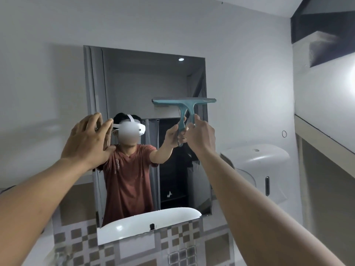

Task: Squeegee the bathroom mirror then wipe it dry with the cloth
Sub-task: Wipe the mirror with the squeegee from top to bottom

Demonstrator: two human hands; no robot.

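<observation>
The rectangular bathroom mirror (146,81) hangs on the white wall ahead. My right hand (201,133) grips the handle of a teal squeegee (184,102), whose blade lies level against the glass at mid-height on the mirror's right side. My left hand (88,139) is raised with fingers spread, at the mirror's left edge, holding nothing. No cloth is in view. The mirror reflects a person in a red shirt wearing a headset.
A white wall-mounted dispenser (257,166) sits right of the mirror. A ledge (322,146) runs along the right wall. Patterned brown and grey tiles (172,244) lie below the mirror. The sink shows only as a reflection in the mirror's lower part.
</observation>
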